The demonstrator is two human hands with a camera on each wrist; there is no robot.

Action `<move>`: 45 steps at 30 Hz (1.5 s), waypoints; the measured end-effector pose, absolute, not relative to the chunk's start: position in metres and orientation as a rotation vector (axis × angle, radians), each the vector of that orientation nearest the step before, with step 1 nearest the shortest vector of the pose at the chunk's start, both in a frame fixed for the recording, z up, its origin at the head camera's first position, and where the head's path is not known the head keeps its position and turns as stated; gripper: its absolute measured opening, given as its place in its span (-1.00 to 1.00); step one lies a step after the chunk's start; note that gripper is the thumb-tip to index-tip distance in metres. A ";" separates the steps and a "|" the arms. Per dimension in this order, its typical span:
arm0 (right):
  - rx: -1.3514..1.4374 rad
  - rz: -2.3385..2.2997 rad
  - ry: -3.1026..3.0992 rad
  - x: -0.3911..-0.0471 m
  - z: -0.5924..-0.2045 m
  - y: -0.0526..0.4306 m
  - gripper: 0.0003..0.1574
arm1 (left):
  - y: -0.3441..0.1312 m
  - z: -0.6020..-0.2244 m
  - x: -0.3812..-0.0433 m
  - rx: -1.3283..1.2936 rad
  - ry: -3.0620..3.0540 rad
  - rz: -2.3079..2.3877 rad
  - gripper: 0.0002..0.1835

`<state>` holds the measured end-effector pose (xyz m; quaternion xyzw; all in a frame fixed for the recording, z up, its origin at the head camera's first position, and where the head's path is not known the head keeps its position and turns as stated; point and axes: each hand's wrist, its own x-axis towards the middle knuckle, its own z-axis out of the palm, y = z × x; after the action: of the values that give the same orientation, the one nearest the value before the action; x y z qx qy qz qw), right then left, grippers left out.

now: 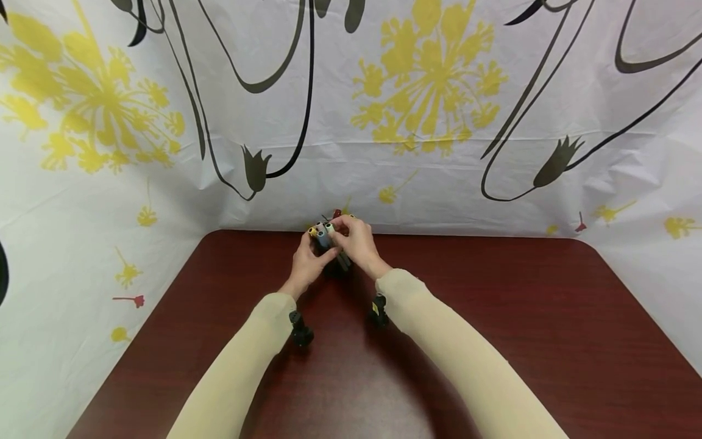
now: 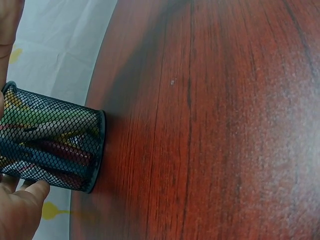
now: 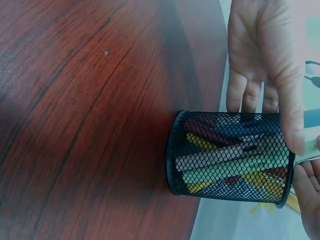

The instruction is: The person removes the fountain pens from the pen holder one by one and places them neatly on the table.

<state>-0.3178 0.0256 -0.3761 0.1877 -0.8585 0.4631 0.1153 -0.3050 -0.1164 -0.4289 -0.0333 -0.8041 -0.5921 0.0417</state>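
Note:
A black mesh pen cup (image 3: 230, 157) stands near the table's far edge, filled with several markers in green, grey, blue, yellow and dark red. My left hand (image 1: 308, 263) grips the cup from the left, its thumb by the rim and fingers (image 3: 251, 97) round the side. Over the cup's mouth, my right hand (image 1: 359, 245) pinches the upper end of a pale green marker (image 1: 329, 227). That marker's lower part cannot be told apart from the others. A blue marker (image 1: 322, 235) and a yellow-ended one (image 1: 312, 231) stick out beside it.
The dark red wooden table (image 1: 493, 317) extends to both sides and toward me. Behind it hangs a white sheet (image 1: 340, 116) with yellow and dark flower prints. Each sleeve carries a small black wrist camera (image 1: 300, 329). Something red (image 1: 337, 213) shows behind the markers.

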 end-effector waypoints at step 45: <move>0.085 2.023 -2.047 -0.323 -0.346 0.099 -0.62 | -0.114 -0.426 -0.300 -0.052 -2.502 -1.761 -0.03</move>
<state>-0.3233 0.0992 -0.3456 0.0293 -0.7050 0.6964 0.1308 -0.2996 -0.1143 -0.4261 -0.0171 -0.8169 -0.5750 0.0405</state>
